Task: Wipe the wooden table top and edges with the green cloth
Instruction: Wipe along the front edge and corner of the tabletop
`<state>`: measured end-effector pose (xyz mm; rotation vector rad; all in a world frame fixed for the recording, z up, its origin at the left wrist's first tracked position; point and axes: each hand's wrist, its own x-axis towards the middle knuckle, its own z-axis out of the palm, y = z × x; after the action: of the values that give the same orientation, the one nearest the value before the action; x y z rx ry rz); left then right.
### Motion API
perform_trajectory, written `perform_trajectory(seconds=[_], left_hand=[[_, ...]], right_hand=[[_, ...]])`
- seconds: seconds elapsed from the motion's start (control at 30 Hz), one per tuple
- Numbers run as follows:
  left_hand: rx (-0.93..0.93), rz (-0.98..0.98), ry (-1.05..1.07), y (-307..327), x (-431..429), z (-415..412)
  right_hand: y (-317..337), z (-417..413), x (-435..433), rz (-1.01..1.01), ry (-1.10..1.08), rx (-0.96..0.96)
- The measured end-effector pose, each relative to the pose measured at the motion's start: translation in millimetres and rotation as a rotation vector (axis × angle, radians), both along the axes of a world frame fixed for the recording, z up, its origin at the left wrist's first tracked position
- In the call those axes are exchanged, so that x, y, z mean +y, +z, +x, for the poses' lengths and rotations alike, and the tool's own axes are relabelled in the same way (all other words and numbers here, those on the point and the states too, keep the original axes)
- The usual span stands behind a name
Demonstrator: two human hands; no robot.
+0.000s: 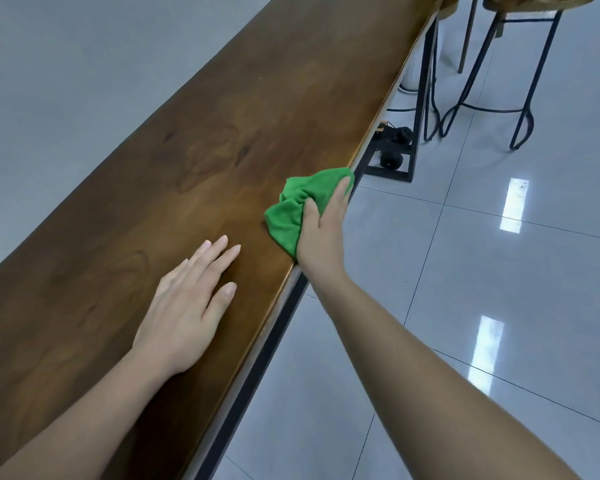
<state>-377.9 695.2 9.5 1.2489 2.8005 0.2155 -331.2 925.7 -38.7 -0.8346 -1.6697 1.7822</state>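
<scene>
A long dark wooden table [194,140] runs from the lower left to the upper right. A bunched green cloth [300,206] lies on its right-hand edge. My right hand [321,233] grips the cloth, thumb on top and fingers wrapped over the table's edge. My left hand [187,306] rests flat on the table top, palm down with fingers spread, a little to the left of the cloth and nearer to me. It holds nothing.
A grey wall [66,81] borders the table's left side. A glossy tiled floor [482,271] lies to the right. Black metal table legs [418,109], a small black wheeled device [394,147] under the table, and stools [520,64] stand at the upper right.
</scene>
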Motion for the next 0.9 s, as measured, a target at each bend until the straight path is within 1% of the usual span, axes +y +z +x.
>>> perform_trajectory(seconds=[0.13, 0.23, 0.37, 0.53, 0.63, 0.77, 0.9], left_hand=[[-0.009, -0.002, 0.018, 2.2, 2.0, 1.8], [-0.012, 0.003, 0.023, 3.4, 3.0, 3.0], [-0.016, 0.009, 0.025, 4.4, 4.2, 3.7], [-0.007, 0.008, 0.021, 3.2, 4.8, 3.7], [-0.001, 0.009, 0.019, 3.8, 3.8, 3.4], [-0.008, 0.011, 0.025, 3.8, 4.4, 2.8], [-0.01, 0.023, 0.035, 4.2, 3.0, 4.2]], right_hand=[[4.6, -27.5, 55.0, -0.013, -0.043, -0.001], [5.6, -29.0, 58.3, -0.033, -0.063, -0.004], [7.7, -6.8, 10.8, -0.093, -0.077, 0.048], [6.9, 50.8, -84.1, -0.056, -0.002, 0.087], [5.3, 65.4, -106.6, -0.058, 0.049, 0.093], [2.9, 51.0, -81.4, -0.017, 0.079, 0.064], [2.8, 8.4, -12.5, 0.035, 0.015, 0.018]])
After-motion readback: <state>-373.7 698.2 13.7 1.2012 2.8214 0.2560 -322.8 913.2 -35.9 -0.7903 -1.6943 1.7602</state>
